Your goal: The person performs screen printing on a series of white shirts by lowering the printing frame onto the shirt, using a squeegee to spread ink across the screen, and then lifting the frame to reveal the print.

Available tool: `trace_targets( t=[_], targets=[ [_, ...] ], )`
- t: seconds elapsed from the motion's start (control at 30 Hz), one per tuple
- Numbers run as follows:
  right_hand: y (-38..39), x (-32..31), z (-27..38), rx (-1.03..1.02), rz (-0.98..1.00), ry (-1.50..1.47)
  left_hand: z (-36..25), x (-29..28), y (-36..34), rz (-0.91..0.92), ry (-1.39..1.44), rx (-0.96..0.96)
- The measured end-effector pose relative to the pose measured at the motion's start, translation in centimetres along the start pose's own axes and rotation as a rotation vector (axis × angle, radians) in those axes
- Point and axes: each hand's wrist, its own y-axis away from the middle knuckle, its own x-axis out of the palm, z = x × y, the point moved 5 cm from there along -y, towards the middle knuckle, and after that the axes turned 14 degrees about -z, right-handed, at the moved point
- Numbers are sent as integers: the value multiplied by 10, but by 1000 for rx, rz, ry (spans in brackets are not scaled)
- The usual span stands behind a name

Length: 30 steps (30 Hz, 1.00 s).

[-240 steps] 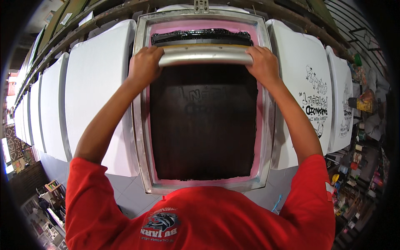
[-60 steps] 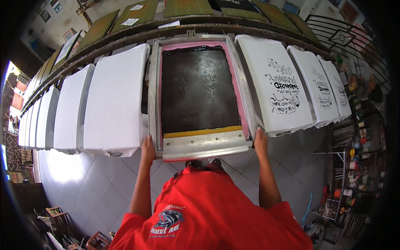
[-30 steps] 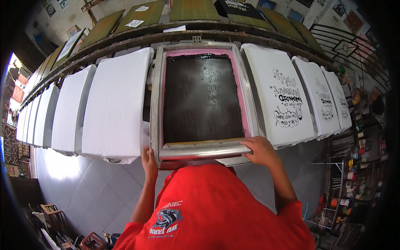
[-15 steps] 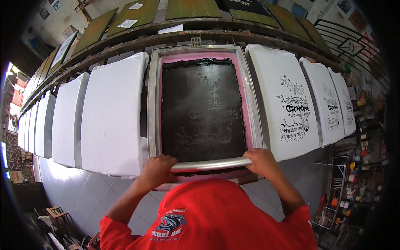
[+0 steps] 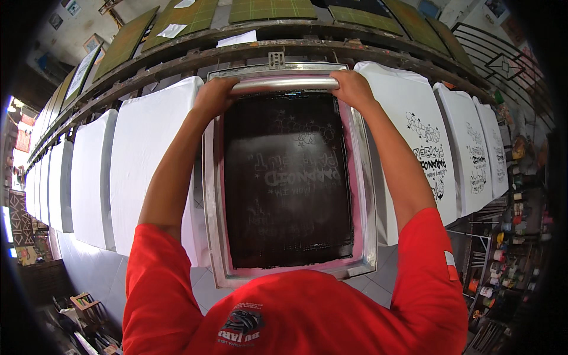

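A metal-framed printing screen (image 5: 365, 195) lies in front of me, its mesh (image 5: 284, 189) coated in black ink with faint lettering and drawings showing through. At the far end of the mesh rests a squeegee (image 5: 284, 84) with a long silver handle, spanning nearly the frame's width. My left hand (image 5: 216, 94) is closed around the handle's left end, and my right hand (image 5: 353, 89) grips its right end. Both arms reach far forward. The squeegee's blade is mostly hidden under the handle.
White fabric-covered boards flank the screen: a plain one (image 5: 148, 160) on the left and a printed one (image 5: 423, 118) on the right, with several more beyond. A dark rail (image 5: 331, 47) runs behind, with green boards past it. A cluttered shelf (image 5: 503, 254) stands at the right.
Both hands have moved the squeegee from the screen's near edge to its far edge. My arms are now stretched forward, and the near part of the inked mesh is exposed.
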Motion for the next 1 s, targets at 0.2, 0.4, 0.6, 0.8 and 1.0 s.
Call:
trace_targets(
  t=[0.2, 0.4, 0.6, 0.8, 1.0],
  targets=[
    [33, 42, -3, 2, -36, 12, 0, 36, 27, -27, -71, 3],
    [44, 28, 7, -48, 60, -2, -7, 32, 40, -7, -40, -33],
    [63, -57, 48, 56, 368, -113, -53, -58, 62, 203, 91, -36],
    [183, -143, 120, 80, 425, -191, -140, -115, 176, 431, 213, -122],
    [290, -162, 163, 161, 447, -158, -197, -128, 277, 443, 200, -187]
  ],
)
